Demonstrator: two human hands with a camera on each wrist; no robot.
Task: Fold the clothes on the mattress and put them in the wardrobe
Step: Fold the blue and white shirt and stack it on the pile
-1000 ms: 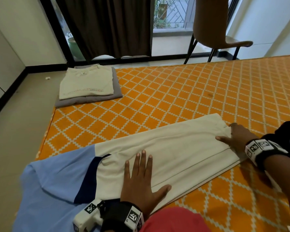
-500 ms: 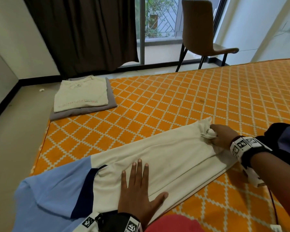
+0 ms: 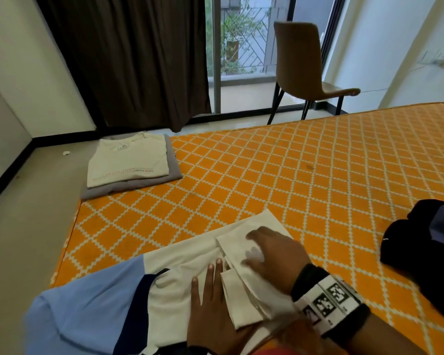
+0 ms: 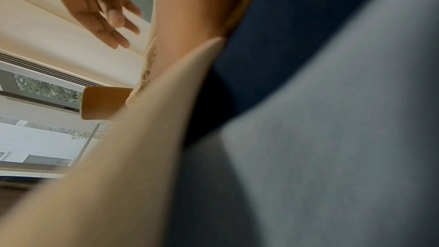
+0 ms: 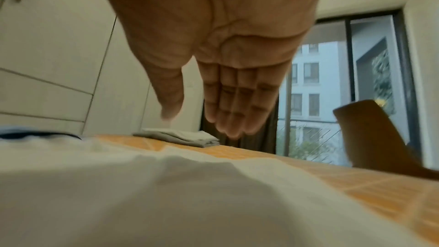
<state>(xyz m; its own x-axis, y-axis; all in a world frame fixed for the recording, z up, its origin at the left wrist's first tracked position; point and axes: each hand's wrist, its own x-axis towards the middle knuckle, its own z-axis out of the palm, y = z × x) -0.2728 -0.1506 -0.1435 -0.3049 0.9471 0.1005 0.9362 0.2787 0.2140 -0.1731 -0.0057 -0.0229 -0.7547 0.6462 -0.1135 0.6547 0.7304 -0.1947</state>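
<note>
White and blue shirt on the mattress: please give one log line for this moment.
garment: white and blue cotton shirt, partly folded | left hand: flat on it | right hand: open above fold | surface: orange patterned mattress

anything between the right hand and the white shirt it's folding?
Nothing visible. The right hand is open, palm down, right over the doubled-back end of the white shirt; the right wrist view shows only air between palm and cloth. The left hand lies flat on the shirt beside the fold, not under the right hand.
</note>
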